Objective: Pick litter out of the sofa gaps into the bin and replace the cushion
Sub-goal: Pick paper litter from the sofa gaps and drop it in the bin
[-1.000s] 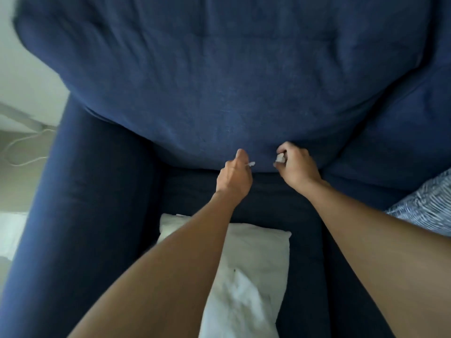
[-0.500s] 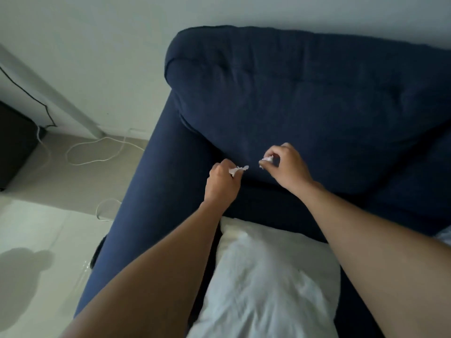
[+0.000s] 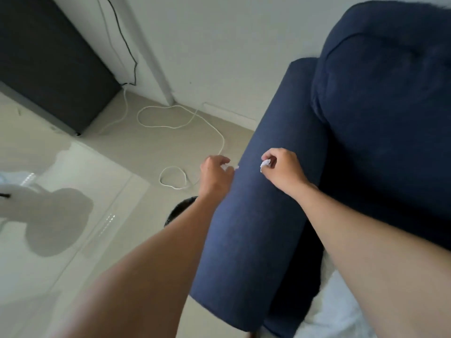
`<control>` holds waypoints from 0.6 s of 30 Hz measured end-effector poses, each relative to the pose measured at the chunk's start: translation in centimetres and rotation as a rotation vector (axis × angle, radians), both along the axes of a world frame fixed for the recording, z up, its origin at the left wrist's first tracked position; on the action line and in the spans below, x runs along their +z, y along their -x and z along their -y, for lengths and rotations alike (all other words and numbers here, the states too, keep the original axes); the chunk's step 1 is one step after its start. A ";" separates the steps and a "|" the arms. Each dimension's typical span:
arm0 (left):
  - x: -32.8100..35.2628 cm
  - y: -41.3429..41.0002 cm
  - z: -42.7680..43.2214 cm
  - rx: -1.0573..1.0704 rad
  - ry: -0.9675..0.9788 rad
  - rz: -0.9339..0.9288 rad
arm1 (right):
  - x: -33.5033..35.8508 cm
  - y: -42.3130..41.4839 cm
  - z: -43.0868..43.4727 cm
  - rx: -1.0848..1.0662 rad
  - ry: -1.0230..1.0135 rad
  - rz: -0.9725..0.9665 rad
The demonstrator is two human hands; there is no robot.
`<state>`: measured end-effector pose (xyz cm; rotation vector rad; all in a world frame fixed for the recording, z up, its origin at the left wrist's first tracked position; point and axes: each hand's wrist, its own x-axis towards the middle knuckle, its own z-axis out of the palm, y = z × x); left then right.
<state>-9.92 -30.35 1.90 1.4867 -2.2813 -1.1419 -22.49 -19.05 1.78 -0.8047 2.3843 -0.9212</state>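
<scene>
1. Two scraps of litter are held: a white crumpled paper scrap (image 3: 264,164) pinched in the right hand (image 3: 283,170) over the sofa armrest (image 3: 256,228).
2. Left hand (image 3: 214,175) pinches a thin white sliver (image 3: 230,167) pointing right, beyond the armrest, over the floor (image 3: 151,147).
3. A dark bin (image 3: 179,211) peeks beneath the left forearm; its contents are hidden.

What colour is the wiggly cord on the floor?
White. The cord lies in loops on the beige floor beside the sofa arm, clearest in the head view.

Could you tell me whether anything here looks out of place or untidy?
A white cable straggles in loose loops across the floor beside the sofa arm. Each hand, left hand and right hand, pinches a scrap of white litter.
</scene>
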 end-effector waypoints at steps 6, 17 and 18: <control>-1.3 -8.3 6.0 0.141 -0.011 0.008 | -1.2 -7.1 8.2 0.165 -0.053 0.008; -6.4 -18.6 9.5 0.310 -0.149 0.155 | -5.7 -16.5 14.8 0.324 -0.148 0.079; -6.8 -19.0 9.7 0.316 -0.155 0.160 | -6.1 -17.1 15.0 0.327 -0.159 0.085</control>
